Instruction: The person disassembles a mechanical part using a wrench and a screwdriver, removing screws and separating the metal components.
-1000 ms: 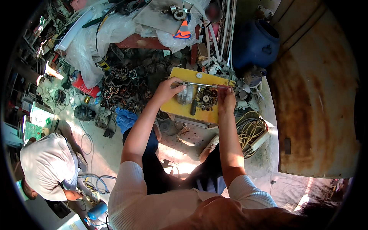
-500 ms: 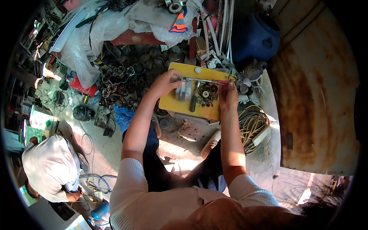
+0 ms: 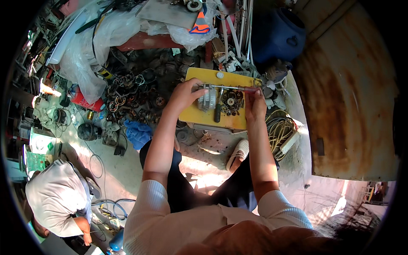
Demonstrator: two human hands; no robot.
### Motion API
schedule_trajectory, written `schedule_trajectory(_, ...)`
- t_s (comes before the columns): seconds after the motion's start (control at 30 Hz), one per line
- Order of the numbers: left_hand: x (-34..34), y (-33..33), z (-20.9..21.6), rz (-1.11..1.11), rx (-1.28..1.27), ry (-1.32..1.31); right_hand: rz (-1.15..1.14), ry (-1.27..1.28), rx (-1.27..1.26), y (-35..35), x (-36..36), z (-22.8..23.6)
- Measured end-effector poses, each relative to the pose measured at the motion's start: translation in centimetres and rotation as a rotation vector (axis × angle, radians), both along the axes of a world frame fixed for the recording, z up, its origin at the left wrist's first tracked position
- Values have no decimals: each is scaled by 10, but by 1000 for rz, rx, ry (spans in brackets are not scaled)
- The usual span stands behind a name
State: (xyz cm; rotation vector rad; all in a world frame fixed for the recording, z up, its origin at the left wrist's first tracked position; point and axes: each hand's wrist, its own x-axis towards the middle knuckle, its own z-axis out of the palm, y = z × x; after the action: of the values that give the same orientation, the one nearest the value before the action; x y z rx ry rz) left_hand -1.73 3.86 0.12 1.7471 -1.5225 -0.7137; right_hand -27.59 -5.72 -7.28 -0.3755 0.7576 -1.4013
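- Over a yellow tabletop, the right hand wraps its grip round a red-handled screwdriver.
- Left hand, its grip on a metal housing, likely braces it.

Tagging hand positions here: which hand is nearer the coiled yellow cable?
Right. The right hand is up and left of the coiled yellow cable in view; the left hand is farther left, beside the silver metal housing.

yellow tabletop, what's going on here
A person's right hand holds a red-handled screwdriver over the yellow tabletop. The left hand is at the shaft's other end, by a grey metal housing; its grip is unclear. Small parts and a black-handled tool lie to the housing's right. A co-worker bends over at left.
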Motion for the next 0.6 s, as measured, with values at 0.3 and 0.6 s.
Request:
schedule_trajectory(0.3, 0, -2, 4, -38, 38, 31, 0, 124, 31, 9, -1, 17)
schedule_trajectory(0.6, 6, -3, 6, -63, 37, 155, 27, 95, 161, 14, 7, 45)
